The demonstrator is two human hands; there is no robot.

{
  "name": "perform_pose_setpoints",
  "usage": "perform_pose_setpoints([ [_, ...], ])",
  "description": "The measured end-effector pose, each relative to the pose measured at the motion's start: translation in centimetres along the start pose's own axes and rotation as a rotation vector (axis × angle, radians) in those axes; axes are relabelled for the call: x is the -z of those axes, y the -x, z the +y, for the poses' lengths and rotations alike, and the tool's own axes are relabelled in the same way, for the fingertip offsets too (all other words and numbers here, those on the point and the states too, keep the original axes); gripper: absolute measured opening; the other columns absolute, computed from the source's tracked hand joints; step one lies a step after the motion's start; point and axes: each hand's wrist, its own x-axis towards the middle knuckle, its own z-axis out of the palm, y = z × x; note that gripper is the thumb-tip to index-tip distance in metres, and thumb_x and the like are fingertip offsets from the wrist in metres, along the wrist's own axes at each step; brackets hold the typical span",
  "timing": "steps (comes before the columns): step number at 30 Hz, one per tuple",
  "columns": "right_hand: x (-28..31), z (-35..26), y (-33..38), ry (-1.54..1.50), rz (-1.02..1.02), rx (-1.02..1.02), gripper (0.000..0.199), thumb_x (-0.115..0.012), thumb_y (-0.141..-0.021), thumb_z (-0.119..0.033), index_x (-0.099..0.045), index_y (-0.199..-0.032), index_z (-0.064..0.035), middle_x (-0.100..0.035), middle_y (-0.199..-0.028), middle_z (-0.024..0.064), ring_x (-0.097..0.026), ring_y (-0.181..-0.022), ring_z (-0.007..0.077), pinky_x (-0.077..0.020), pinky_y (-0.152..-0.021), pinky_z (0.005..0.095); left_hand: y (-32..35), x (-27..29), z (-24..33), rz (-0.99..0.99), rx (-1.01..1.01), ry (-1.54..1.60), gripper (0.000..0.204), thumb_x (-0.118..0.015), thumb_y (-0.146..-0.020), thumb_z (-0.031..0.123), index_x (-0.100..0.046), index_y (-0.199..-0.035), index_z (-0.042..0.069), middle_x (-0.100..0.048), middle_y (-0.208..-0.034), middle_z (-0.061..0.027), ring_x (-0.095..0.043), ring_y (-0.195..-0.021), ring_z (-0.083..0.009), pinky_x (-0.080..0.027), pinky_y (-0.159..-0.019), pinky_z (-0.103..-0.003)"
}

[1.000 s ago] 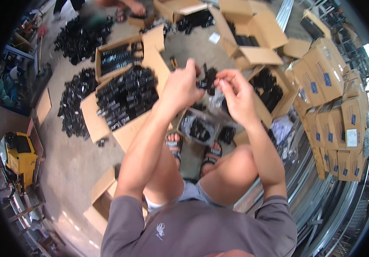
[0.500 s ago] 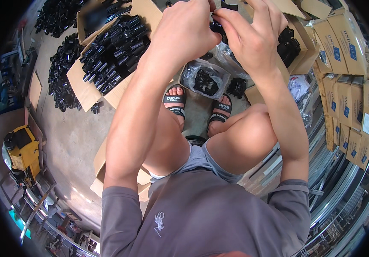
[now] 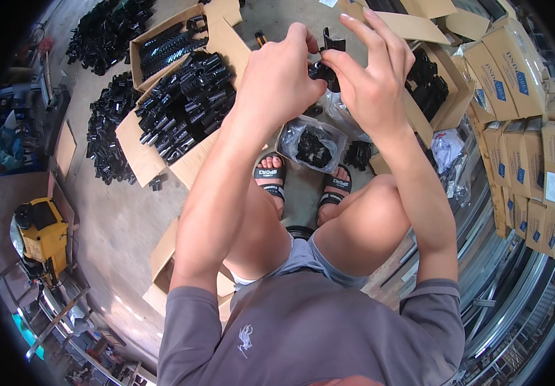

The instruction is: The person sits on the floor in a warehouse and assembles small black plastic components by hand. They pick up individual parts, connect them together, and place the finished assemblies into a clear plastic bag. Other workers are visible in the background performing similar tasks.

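Observation:
Between my two hands, above the small bagged carton, is a shiny black plastic part (image 3: 334, 45) with a curved, flared end pointing up. My left hand (image 3: 276, 80) has its fingers curled round the part's left side, thumb pressed against it. Thumb and index finger of my right hand (image 3: 377, 87) pinch it from the other side, while the remaining fingers stretch upward. My fingers cover much of the part, so its full shape is hidden. Below my hands, black pieces (image 3: 314, 149) lie in a clear plastic bag (image 3: 337, 143) inside a small box.
At left stands an open carton (image 3: 137, 154) full of black parts (image 3: 184, 103), with loose piles (image 3: 110, 125) beside it. Another open carton (image 3: 459, 106) is at right, near stacked closed cartons (image 3: 512, 77) and long metal bars (image 3: 490, 321). A yellow machine (image 3: 47, 235) stands far left.
The surroundings and my hands sit lower in the picture now, showing more of the far floor. The black part is more visible between my hands, and both hands still hold it.

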Motion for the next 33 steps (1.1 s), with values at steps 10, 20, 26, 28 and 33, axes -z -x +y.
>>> perform_pose_setpoints([
  [10,1.4,-0.5,0.5,-0.063,-0.084,-0.034,0.011,-0.071,-0.080,-0.013,-0.075,-0.088,-0.0187,-0.062,-0.129,0.0026,-0.047,-0.131,0.0251,-0.0339,-0.104,0.0443,0.9,0.9,0.9,0.008,0.011,-0.007,0.046,-0.077,-0.071,0.015,-0.052,-0.109,0.005,-0.072,-0.089,-0.0207,-0.069,-0.082,-0.0369,-0.054,-0.074,-0.040],
  [20,1.3,5.4,6.8,-0.376,-0.167,-0.555,0.011,-0.065,-0.090,-0.011,-0.070,-0.097,-0.0047,-0.069,-0.100,0.0142,-0.066,-0.093,0.0338,-0.0516,-0.080,0.0410,1.8,3.9,0.1,0.014,0.172,0.333,0.037,-0.077,-0.081,0.004,-0.057,-0.112,0.000,-0.074,-0.099,-0.0189,-0.069,-0.087,-0.0139,-0.053,-0.073,-0.027],
  [26,-5.3,4.0,24.3,-0.495,-0.922,-0.343,0.013,-0.063,-0.088,-0.018,-0.068,-0.088,-0.0067,-0.068,-0.083,0.0121,-0.066,-0.087,0.0331,-0.0520,-0.077,0.0428,-0.5,3.6,-1.2,-0.004,0.149,0.513,0.033,-0.079,-0.079,0.002,-0.060,-0.106,-0.001,-0.073,-0.101,-0.0187,-0.069,-0.087,-0.0144,-0.056,-0.078,-0.028],
  [28,-8.0,2.5,28.0,-0.470,-0.997,-0.154,0.010,-0.065,-0.084,-0.019,-0.068,-0.083,-0.0097,-0.069,-0.082,0.0079,-0.067,-0.084,0.0284,-0.0508,-0.079,0.0411,-2.4,1.9,-2.1,-0.069,0.193,0.579,0.033,-0.079,-0.079,0.001,-0.059,-0.105,-0.001,-0.073,-0.101,-0.0180,-0.069,-0.088,-0.0133,-0.056,-0.078,-0.027],
  [33,-13.2,-1.6,31.9,-0.358,-1.180,-0.084,0.013,-0.060,-0.083,-0.017,-0.067,-0.090,-0.0089,-0.070,-0.088,0.0087,-0.068,-0.087,0.0236,-0.0506,-0.079,0.0374,-6.5,-2.4,-5.1,-0.191,0.375,0.801,0.033,-0.078,-0.079,-0.006,-0.057,-0.104,0.000,-0.071,-0.099,-0.0103,-0.067,-0.092,-0.0110,-0.055,-0.077,-0.024],
])
